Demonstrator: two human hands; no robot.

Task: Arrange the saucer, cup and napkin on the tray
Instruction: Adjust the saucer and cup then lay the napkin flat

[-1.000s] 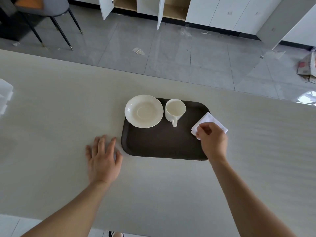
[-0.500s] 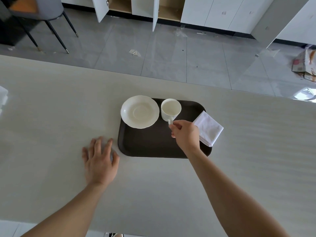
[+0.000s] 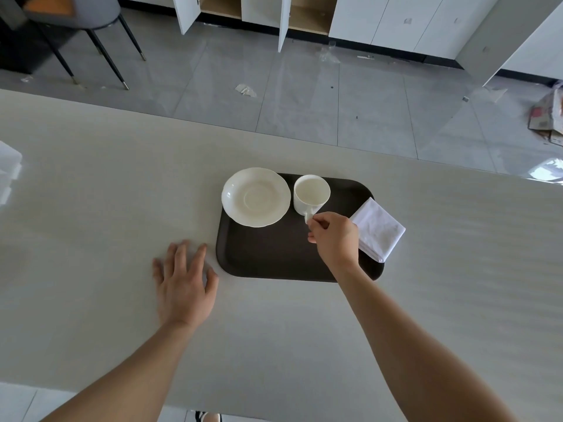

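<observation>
A dark brown tray lies on the pale table. A white saucer sits at the tray's far left corner, overhanging its edge. Right of it stands an empty white cup with its handle toward me. My right hand pinches that handle with thumb and fingers. A folded white napkin lies across the tray's right edge, partly off it. My left hand rests flat on the table just left of the tray, fingers spread, holding nothing.
The pale table ends at a far edge, with grey tiled floor beyond. A chair stands at the far left and white cabinets with open doors line the back. A white object sits at the table's left edge.
My right hand let go of the napkin, moved left across the tray and closed on the cup's handle. The napkin stays on the tray's right edge. My left hand has not moved.
</observation>
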